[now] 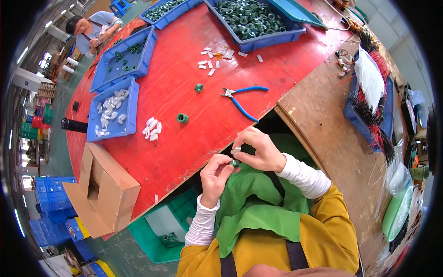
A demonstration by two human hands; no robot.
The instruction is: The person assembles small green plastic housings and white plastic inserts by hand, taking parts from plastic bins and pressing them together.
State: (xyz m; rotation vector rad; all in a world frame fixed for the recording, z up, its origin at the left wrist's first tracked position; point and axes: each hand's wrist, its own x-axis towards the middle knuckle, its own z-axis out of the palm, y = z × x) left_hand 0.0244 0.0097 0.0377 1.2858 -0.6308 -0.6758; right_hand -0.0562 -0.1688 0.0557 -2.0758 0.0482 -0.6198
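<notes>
Open carton at the edge of the red counter, blue tray of white pieces above it, white pile just right, then two loose green rings; left hand at the near edge, fingers pinching a dark green ring; blue-handled pliers beyond, handles spread; right hand, fingers gripping a small white piece just above the held ring, contact unclear; far right, wire bundles in a blue bin

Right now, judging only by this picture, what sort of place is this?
Probably an assembly workshop: a blue tray full of green rings, cutters on the red table, and bundled wires at the right suggest handwork on many small parts.
</notes>
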